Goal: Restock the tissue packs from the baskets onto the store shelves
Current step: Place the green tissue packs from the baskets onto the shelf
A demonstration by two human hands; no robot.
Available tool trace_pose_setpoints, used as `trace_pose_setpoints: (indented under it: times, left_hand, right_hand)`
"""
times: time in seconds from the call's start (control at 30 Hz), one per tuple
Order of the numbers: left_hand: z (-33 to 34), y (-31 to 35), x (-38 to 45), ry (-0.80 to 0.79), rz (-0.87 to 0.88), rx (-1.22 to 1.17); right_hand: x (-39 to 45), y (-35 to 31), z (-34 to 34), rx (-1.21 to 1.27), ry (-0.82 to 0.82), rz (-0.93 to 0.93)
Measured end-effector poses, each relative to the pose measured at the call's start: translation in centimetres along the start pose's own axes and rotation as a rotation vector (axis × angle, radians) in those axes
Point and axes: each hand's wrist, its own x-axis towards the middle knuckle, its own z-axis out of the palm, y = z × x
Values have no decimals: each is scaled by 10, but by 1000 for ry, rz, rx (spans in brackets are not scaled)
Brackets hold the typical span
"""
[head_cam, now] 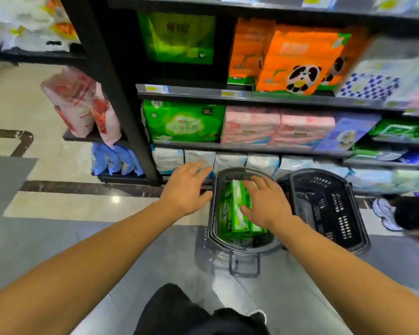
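A dark shopping basket (212, 213) stands on the floor in front of the shelves, holding green tissue packs (230, 213). My right hand (264, 204) reaches into it, fingers spread over the top green pack and curling at its edges. My left hand (186, 187) hovers open just left of the basket's rim, fingers straight and pointing at the bottom shelf. A second, empty black basket (329, 209) stands to the right. On the shelf above, a matching green pack (183, 122) stands at the left end.
The shelves (252, 96) carry orange panda packs (298, 61), pink packs (276, 128) and white packs (230, 162) along the bottom row. A black upright post (121, 102) stands to the left. Another person's shoe (385, 213) is at the right. My legs are below.
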Motion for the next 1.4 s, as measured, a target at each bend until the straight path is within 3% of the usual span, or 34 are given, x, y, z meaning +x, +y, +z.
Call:
trace_pose_setpoints:
  times: [0.3, 0.57, 0.97, 1.4]
  left_hand:
    - [125, 133, -6, -169, -152, -113]
    - [191, 169, 28, -265, -274, -145]
    - [302, 133, 99, -356, -538, -204]
    - [493, 94, 138, -310, -791, -228]
  right_hand:
    - [-60, 160, 77, 26, -199, -11]
    - [-25, 233, 119, 17, -315, -79]
    - [111, 261, 207, -68, -508, -341]
    - [269, 233, 403, -202, -632, -600]
